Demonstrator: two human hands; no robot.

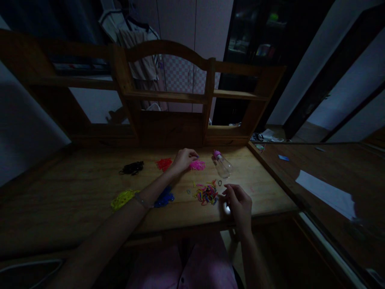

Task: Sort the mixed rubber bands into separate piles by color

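My left hand (184, 159) reaches across the wooden desk (75, 192), fingers curled, right beside a pink pile of rubber bands (197, 165). What its fingertips pinch is too small to make out. My right hand (239, 204) rests near the desk's front edge with fingers loosely bent, just right of a mixed-colour pile of bands (207, 194). A single dark band (219, 183) lies above that pile. Sorted piles lie around: red (164, 163), black (132, 167), yellow (122, 198), blue (165, 198).
A clear plastic bottle with a pink cap (222, 164) lies on its side right of the pink pile. A wooden shelf unit (168, 96) stands at the desk's back. A second table to the right holds white paper (326, 194). The room is dim.
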